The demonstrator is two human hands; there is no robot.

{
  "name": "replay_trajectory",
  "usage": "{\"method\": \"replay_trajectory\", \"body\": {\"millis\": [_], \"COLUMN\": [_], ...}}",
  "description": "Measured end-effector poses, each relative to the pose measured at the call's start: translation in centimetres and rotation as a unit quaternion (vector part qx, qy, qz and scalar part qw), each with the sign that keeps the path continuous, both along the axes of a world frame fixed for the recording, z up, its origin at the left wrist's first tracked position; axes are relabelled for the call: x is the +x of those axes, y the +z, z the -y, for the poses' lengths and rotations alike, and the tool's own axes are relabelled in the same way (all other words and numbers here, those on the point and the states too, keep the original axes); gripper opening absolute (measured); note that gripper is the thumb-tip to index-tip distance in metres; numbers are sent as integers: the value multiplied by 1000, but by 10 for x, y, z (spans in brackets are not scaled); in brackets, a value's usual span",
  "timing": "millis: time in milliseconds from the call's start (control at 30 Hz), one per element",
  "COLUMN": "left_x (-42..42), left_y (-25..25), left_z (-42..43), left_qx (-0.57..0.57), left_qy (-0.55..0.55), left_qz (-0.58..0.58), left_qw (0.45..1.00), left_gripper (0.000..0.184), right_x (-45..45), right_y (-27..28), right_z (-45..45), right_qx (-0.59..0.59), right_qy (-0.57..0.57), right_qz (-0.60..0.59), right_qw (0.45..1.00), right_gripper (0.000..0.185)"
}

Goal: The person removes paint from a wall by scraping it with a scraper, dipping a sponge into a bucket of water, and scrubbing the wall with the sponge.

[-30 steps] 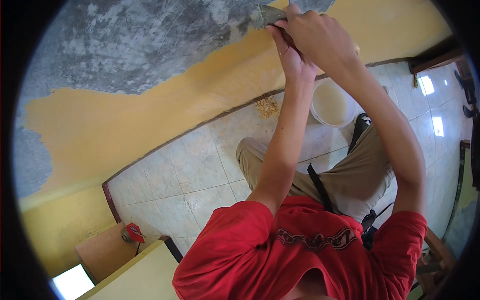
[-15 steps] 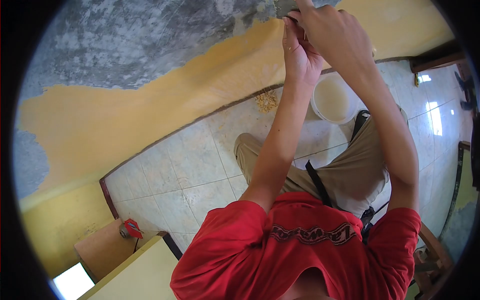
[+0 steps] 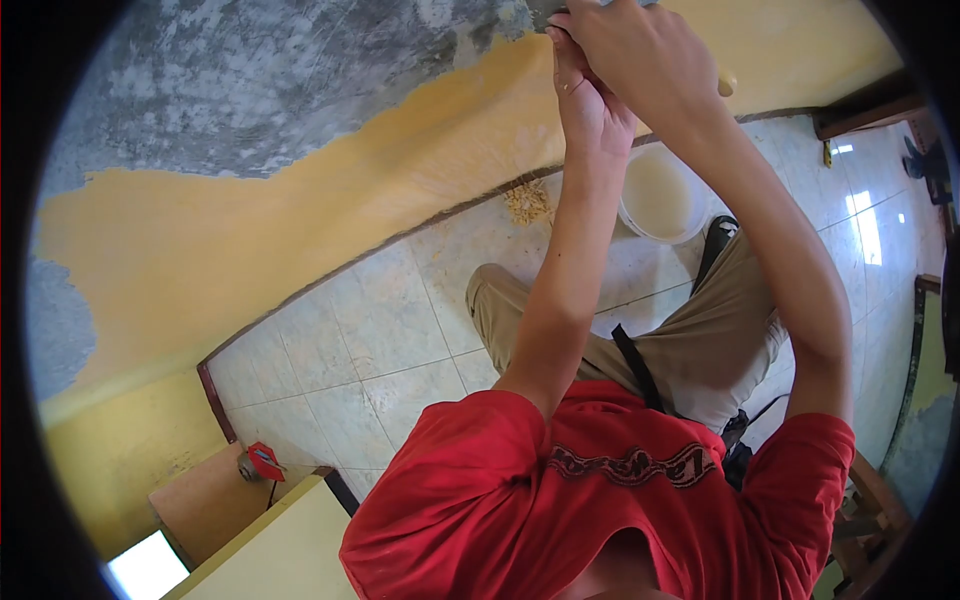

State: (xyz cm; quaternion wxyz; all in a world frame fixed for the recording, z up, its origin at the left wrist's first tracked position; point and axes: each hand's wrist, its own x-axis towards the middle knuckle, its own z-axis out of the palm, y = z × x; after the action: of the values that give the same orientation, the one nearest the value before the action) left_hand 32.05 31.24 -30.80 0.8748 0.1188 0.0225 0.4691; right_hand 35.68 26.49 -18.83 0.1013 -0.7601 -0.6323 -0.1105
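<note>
We find the scraper (image 3: 542,12) at the top edge of view, its blade close to the wall (image 3: 300,225) where bare grey meets yellow paint; contact we cannot tell. The right hand (image 3: 650,50) is closed round it, the handle's end showing past the palm. The left hand (image 3: 592,112) lies beneath, thumb near the blade, fingers mostly hidden, so we cannot tell its grip. Beyond, a white bucket (image 3: 662,200) stands between the forearms, near a shoe (image 3: 716,245); yellow flakes (image 3: 527,203) lie just beside the wall's foot. Left of the bent legs (image 3: 690,335), we note open tiled floor (image 3: 370,320).
</note>
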Motion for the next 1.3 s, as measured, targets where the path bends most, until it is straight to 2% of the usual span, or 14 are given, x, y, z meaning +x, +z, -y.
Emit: {"method": "replay_trajectory", "body": {"millis": [67,133,267,333,467,533,667,767,800,867,933,1067,1167,1300], "left_x": [-1,-2,-8,0,8,-1,-14,-11,-21,-25,-28,-19,-19,-19], "left_y": [0,-3,-13,-13,-12,-10,-12,-18,6,14,-7,-15,-21,-16], "left_z": [3,-1,-4,-8,-7,-4,-7,-11,-3,0,-7,-17,-15,-10], "left_qx": [-14,10,40,8,-45,-24,8,52,-14,-77,55,26,44,16], "left_qy": [-23,16,81,46,-12,30,101,-2,15,31,85,12,-21,-6], "left_qz": [10,14,10,54,121,86,29,106,66,29,-2,23,138,132], "left_qw": [1000,1000,996,997,992,996,994,993,998,996,995,999,989,991], "left_gripper": [41,38,34,37,41,40,38,40,39,38,38,43,40,40], "right_x": [-2,-1,0,-5,2,2,-12,-15,-13,-11,-13,-22,-24,-22], "right_y": [0,-1,-12,-11,-16,-22,-18,-15,-16,-18,-23,-13,-15,-19], "right_z": [3,4,-3,-6,-9,-9,-12,-12,-11,-12,-15,-14,-15,-16], "right_qx": [-15,40,34,34,41,59,11,52,72,94,64,60,58,80], "right_qy": [3,11,5,9,37,7,-21,36,50,64,-1,21,41,40], "right_qz": [12,-27,-10,79,79,-10,58,106,85,69,31,90,83,89], "right_qw": [1000,999,999,996,995,998,998,992,993,991,997,994,994,992], "right_gripper": [33,32,30,31,27,22,22,27,26,26,21,21,21,19]}}
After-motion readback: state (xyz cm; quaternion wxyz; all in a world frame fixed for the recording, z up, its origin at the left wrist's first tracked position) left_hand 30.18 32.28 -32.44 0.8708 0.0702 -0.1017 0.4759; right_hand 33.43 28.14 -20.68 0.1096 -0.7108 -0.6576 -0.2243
